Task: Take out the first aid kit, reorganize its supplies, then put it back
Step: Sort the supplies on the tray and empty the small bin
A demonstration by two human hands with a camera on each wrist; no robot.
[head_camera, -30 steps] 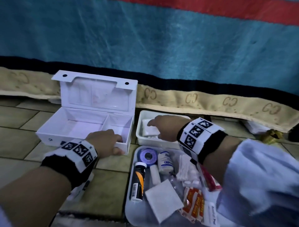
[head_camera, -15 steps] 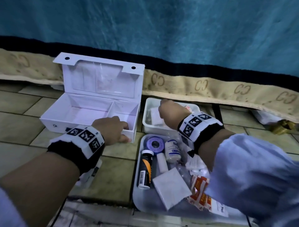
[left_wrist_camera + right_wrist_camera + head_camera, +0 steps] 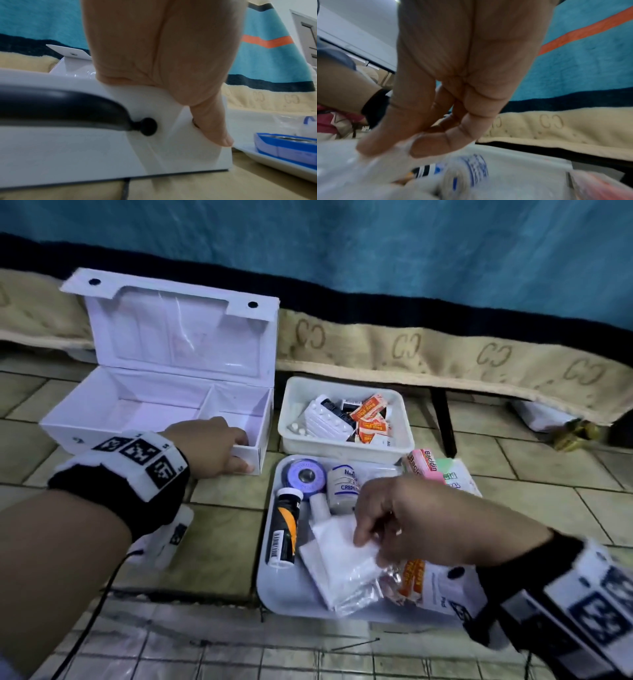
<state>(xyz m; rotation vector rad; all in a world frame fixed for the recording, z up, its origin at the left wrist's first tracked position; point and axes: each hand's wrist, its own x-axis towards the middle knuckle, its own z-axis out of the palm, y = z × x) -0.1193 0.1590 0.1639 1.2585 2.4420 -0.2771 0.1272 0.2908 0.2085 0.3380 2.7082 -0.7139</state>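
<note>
The white first aid box [image 3: 137, 412] stands open and empty on the tiled floor, lid up. My left hand [image 3: 212, 445] grips its front right corner, fingers over the rim and thumb [image 3: 212, 129] on the front wall [image 3: 171, 142]. A flat white tray [image 3: 284, 587] holds a tape roll [image 3: 303, 475], a crepe bandage [image 3: 342, 486], a black-and-orange tube [image 3: 284, 529], plaster packets and gauze. My right hand [image 3: 394, 522] hovers over that tray and pinches a clear plastic packet [image 3: 349, 570] between thumb and fingers [image 3: 436, 143].
A small white tub [image 3: 342, 445] behind the tray holds pill blister strips and orange sachets. A pink box [image 3: 424, 463] and a green-printed pack lie at the tray's right. A blue blanket with beige border [image 3: 411, 344] hangs behind. A dark bed leg [image 3: 442, 419] stands nearby.
My right hand has left the small tub and come back toward me over the flat tray, taking hold of the clear packet. The left hand has stayed on the box corner.
</note>
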